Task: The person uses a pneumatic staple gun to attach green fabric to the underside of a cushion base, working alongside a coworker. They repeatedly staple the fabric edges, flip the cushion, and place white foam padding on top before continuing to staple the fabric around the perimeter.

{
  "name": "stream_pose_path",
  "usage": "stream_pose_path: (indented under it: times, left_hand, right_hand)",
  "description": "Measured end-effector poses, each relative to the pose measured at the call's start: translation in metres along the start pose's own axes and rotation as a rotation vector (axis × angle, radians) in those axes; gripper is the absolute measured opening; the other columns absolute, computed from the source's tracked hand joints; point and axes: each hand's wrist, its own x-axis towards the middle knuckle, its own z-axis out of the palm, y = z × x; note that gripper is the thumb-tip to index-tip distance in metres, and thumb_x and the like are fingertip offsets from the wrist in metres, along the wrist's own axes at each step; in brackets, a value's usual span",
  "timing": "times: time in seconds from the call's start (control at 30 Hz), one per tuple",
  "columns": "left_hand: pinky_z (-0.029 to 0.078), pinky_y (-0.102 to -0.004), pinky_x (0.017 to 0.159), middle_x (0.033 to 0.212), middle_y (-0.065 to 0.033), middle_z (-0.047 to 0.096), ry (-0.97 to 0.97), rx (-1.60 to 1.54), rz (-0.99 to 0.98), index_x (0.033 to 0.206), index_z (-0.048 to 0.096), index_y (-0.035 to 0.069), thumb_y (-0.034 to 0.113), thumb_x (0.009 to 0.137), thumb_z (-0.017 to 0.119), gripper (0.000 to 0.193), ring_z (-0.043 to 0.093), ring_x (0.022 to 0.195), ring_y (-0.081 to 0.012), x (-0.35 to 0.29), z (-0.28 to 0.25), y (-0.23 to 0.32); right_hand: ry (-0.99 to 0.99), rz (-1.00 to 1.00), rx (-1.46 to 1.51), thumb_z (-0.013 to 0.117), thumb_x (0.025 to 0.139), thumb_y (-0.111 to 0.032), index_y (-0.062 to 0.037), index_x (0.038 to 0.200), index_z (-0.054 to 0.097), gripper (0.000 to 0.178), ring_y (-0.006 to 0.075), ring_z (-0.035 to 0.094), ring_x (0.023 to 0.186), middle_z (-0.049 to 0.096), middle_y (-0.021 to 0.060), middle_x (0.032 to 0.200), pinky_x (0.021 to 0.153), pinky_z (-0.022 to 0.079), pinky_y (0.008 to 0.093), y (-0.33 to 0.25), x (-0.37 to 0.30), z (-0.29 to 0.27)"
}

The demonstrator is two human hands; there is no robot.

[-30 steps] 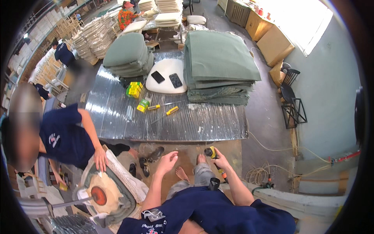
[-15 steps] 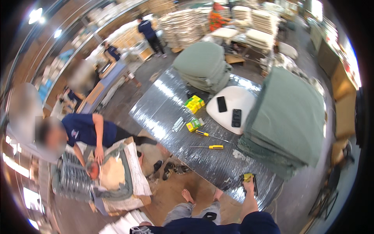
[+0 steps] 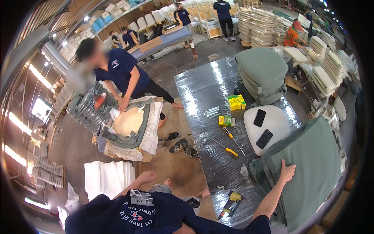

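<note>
I see the film-wrapped table (image 3: 191, 103), the green fabric stack (image 3: 313, 163) at its near right. A yellow-and-black tool (image 3: 232, 201) lies left of that. The right hand (image 3: 287, 172) touches the stack, thumb spread; the left hand (image 3: 147, 177) curls loosely, well left. I can't tell either's hold.

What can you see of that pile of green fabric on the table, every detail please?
The green fabric pile is a thick stack of broad, flat sheets in a muted grey-green, apparently woven cloth. Its top looks fairly smooth, while layered edges show on its left, ragged and frayed near the corner. It lies on the shiny, plastic-wrapped-looking table, beside the white seat pad. The right hand touches it from above; whether the fingers grip a sheet is unclear.
</note>
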Motion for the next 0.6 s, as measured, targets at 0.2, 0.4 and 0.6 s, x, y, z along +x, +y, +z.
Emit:
stream_pose_path:
  times: [0.2,0.4,0.6]
  left_hand:
    - [0.053,-0.0447,0.096,0.12,-0.0164,0.072,-0.057,-0.13,0.249,0.13,0.066,0.01,0.037,0.1,0.051,0.043,0.068,0.108,-0.0375,0.004,0.001,0.096]
    - [0.053,-0.0459,0.096,0.119,-0.0172,0.072,-0.053,-0.167,0.23,0.123,0.068,0.008,0.033,0.096,0.057,0.039,0.067,0.107,-0.0393,0.005,0.011,0.02]
    - [0.043,-0.0533,0.109,0.147,-0.0237,0.053,0.334,-0.076,-0.001,0.13,0.064,0.007,0.03,0.093,0.059,0.044,0.044,0.137,-0.0493,-0.008,-0.014,-0.051]
  right_hand:
    - [-0.263,0.076,0.081,0.053,0.102,-0.053,-0.0047,0.128,0.059,0.055,0.0425,0.064,0.115,0.068,0.0187,0.125,0.088,0.053,0.0574,0.006,0.012,0.015]
    - [-0.039,0.052,0.778,0.046,0.107,-0.041,0.0074,0.141,0.055,0.06,0.0375,0.058,0.129,0.058,0.0243,0.143,0.108,0.045,0.0443,0.12,0.056,0.036]
    - [0.316,0.265,1.346,0.062,0.099,-0.038,-0.0031,0.132,0.062,0.048,0.0263,0.065,0.117,0.068,0.0181,0.127,0.102,0.05,0.0436,0.077,-0.063,-0.136]
